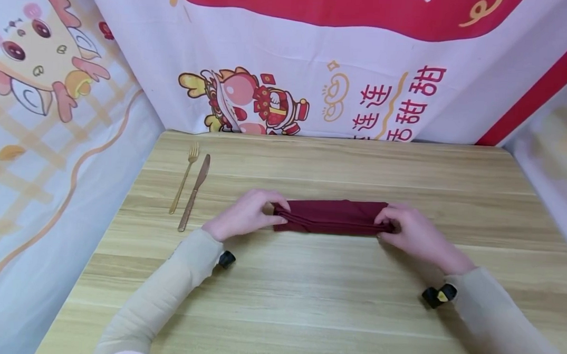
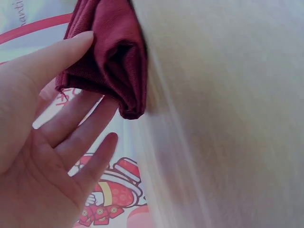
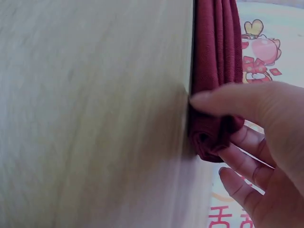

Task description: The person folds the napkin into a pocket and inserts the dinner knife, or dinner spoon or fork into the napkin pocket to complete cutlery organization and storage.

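Note:
A dark red cloth (image 1: pixel 334 215), folded into a long narrow strip, lies across the middle of the wooden table. The left hand (image 1: pixel 250 215) pinches its left end between thumb and fingers. At the right end, the right hand (image 1: pixel 416 233) pinches the cloth the same way. In the left wrist view the layered end of the cloth (image 2: pixel 118 57) shows beside the thumb of the left hand (image 2: pixel 52 123). The right wrist view shows the rolled end of the cloth (image 3: pixel 216 61) between the thumb and fingers of the right hand (image 3: pixel 266 137).
A gold fork (image 1: pixel 184 179) and a brown-gold knife (image 1: pixel 194 194) lie side by side at the table's back left. A printed white and red cloth (image 1: pixel 289 50) hangs behind the table (image 1: pixel 296 315), with more patterned cloth at the left and right.

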